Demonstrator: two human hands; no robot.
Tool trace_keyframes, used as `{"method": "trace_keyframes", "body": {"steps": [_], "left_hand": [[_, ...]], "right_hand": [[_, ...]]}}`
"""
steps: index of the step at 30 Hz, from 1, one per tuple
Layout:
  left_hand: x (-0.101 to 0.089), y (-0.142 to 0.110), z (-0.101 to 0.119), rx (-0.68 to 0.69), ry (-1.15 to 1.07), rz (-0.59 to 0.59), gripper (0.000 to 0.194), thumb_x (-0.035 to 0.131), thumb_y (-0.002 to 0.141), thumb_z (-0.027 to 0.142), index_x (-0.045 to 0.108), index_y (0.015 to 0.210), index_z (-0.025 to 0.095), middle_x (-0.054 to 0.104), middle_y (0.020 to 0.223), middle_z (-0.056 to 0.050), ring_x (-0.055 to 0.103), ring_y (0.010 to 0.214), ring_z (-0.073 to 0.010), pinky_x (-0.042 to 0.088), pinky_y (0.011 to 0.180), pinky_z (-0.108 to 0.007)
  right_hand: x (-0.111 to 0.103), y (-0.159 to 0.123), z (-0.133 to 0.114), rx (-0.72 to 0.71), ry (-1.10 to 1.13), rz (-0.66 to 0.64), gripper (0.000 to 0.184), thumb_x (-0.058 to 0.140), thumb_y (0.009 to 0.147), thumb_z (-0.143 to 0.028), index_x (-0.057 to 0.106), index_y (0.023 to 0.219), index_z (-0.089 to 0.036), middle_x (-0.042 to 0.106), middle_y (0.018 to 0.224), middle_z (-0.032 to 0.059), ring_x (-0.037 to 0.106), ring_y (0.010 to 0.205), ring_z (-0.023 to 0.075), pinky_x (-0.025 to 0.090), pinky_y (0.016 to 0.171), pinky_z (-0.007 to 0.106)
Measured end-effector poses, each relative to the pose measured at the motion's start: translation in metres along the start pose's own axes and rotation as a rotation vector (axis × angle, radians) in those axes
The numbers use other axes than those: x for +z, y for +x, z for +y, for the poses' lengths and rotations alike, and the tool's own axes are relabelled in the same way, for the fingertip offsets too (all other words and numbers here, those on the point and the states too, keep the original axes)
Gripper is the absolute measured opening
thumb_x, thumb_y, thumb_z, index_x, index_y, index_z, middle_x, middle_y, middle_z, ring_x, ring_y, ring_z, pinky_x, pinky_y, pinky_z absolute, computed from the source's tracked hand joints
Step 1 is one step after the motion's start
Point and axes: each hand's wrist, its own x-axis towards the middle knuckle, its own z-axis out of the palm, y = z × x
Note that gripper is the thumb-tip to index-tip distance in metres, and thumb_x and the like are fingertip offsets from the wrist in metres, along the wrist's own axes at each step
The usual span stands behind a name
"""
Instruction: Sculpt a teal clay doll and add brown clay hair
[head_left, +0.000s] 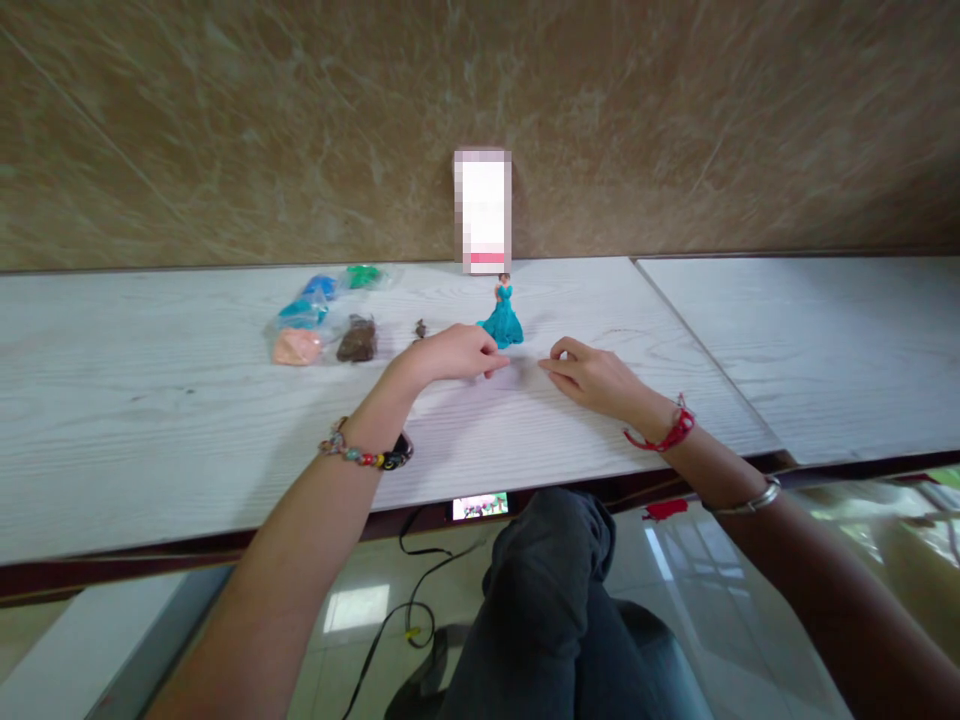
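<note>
A small figurine in a teal dress [502, 324] stands upright on the white table, its front towards me. Just in front of its hem is my left hand [466, 353], fingers curled and fingertips pressed together. To the right, a short gap away, my right hand [589, 374] has its thumb and index finger brought together in a pinch. Whatever either hand may hold is too small to make out. Left of the left hand lies a little brown lump [420, 328], and beyond it a bag of brown modelling clay [357, 340].
Further left are bags of peach clay [297, 347], teal clay [303, 312], blue clay [321, 288] and green clay [364, 276]. A blurred-out upright phone-like panel [484, 210] leans against the marbled wall [225, 130]. Below the table's front edge shows a lit screen [480, 506]; cables [412, 600] hang there.
</note>
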Motion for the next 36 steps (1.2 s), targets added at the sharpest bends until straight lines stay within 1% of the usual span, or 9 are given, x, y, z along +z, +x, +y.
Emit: {"method": "trace_keyframes", "body": {"steps": [5, 14, 17, 21, 25, 27, 31, 33, 36], "left_hand": [[-0.003, 0.001, -0.005, -0.004, 0.028, -0.003, 0.030, 0.049, 0.071, 0.038, 0.060, 0.052, 0.018, 0.058, 0.049, 0.000, 0.047, 0.048, -0.0110, 0.031, 0.054, -0.023], [-0.003, 0.002, -0.006, -0.011, 0.069, -0.069, 0.033, 0.046, 0.072, 0.041, 0.063, 0.060, 0.015, 0.062, 0.056, -0.002, 0.051, 0.055, -0.0128, 0.032, 0.057, -0.023], [-0.003, 0.002, -0.007, -0.007, 0.059, -0.076, 0.033, 0.046, 0.072, 0.041, 0.063, 0.060, 0.015, 0.062, 0.056, -0.002, 0.051, 0.056, -0.0132, 0.032, 0.058, -0.023], [-0.004, 0.001, -0.006, -0.009, 0.055, -0.066, 0.033, 0.046, 0.072, 0.041, 0.062, 0.058, 0.015, 0.061, 0.056, -0.002, 0.050, 0.055, -0.0123, 0.031, 0.057, -0.023], [-0.003, 0.003, -0.006, -0.020, 0.064, -0.060, 0.032, 0.047, 0.071, 0.039, 0.060, 0.054, 0.016, 0.057, 0.051, -0.001, 0.046, 0.051, -0.0114, 0.029, 0.056, -0.024], [-0.002, 0.004, -0.006, -0.032, 0.065, -0.041, 0.030, 0.048, 0.070, 0.038, 0.062, 0.056, 0.016, 0.057, 0.051, 0.000, 0.045, 0.052, -0.0114, 0.029, 0.056, -0.024], [-0.002, 0.006, -0.009, -0.029, 0.067, -0.003, 0.028, 0.047, 0.069, 0.038, 0.064, 0.063, 0.016, 0.060, 0.059, -0.001, 0.046, 0.055, -0.0121, 0.029, 0.057, -0.024], [-0.003, 0.005, -0.010, -0.014, 0.074, 0.000, 0.028, 0.047, 0.069, 0.038, 0.064, 0.065, 0.016, 0.061, 0.061, -0.001, 0.047, 0.057, -0.0125, 0.030, 0.057, -0.024], [-0.004, 0.005, -0.010, 0.001, 0.088, 0.005, 0.029, 0.045, 0.069, 0.037, 0.065, 0.069, 0.016, 0.062, 0.066, -0.002, 0.049, 0.061, -0.0131, 0.030, 0.057, -0.023]], "right_hand": [[0.000, 0.000, 0.000, -0.004, 0.009, -0.002, 0.032, 0.036, 0.087, -0.025, 0.065, 0.098, -0.017, 0.057, 0.098, 0.0074, 0.049, 0.060, 0.0080, 0.037, 0.057, 0.024], [0.003, 0.001, 0.002, -0.015, 0.005, 0.012, 0.030, 0.039, 0.086, -0.024, 0.065, 0.098, -0.018, 0.057, 0.098, 0.0076, 0.049, 0.060, 0.0082, 0.036, 0.055, 0.023], [0.003, 0.000, 0.003, -0.017, 0.025, 0.023, 0.029, 0.039, 0.085, -0.024, 0.064, 0.099, -0.017, 0.056, 0.099, 0.0077, 0.050, 0.062, 0.0089, 0.038, 0.057, 0.024], [0.001, 0.000, 0.004, 0.021, 0.066, 0.070, 0.028, 0.042, 0.083, -0.023, 0.063, 0.102, -0.017, 0.056, 0.100, 0.0085, 0.052, 0.066, 0.0107, 0.040, 0.059, 0.025], [0.004, 0.003, 0.006, 0.036, 0.084, 0.066, 0.027, 0.042, 0.083, -0.022, 0.064, 0.099, -0.017, 0.056, 0.099, 0.0082, 0.053, 0.066, 0.0113, 0.042, 0.060, 0.025], [0.008, 0.006, 0.008, 0.046, 0.107, 0.065, 0.026, 0.043, 0.084, -0.023, 0.065, 0.096, -0.017, 0.056, 0.097, 0.0079, 0.054, 0.068, 0.0115, 0.042, 0.061, 0.025], [0.012, 0.009, 0.012, 0.048, 0.157, 0.060, 0.023, 0.046, 0.083, -0.025, 0.066, 0.091, -0.018, 0.055, 0.095, 0.0076, 0.055, 0.071, 0.0120, 0.041, 0.062, 0.025], [0.010, 0.008, 0.010, 0.040, 0.141, 0.057, 0.023, 0.046, 0.083, -0.025, 0.067, 0.088, -0.018, 0.056, 0.095, 0.0072, 0.054, 0.068, 0.0109, 0.040, 0.061, 0.024], [0.004, 0.004, 0.005, 0.018, 0.052, 0.044, 0.027, 0.043, 0.084, -0.025, 0.068, 0.084, -0.018, 0.058, 0.094, 0.0066, 0.051, 0.060, 0.0084, 0.038, 0.057, 0.024]]}}
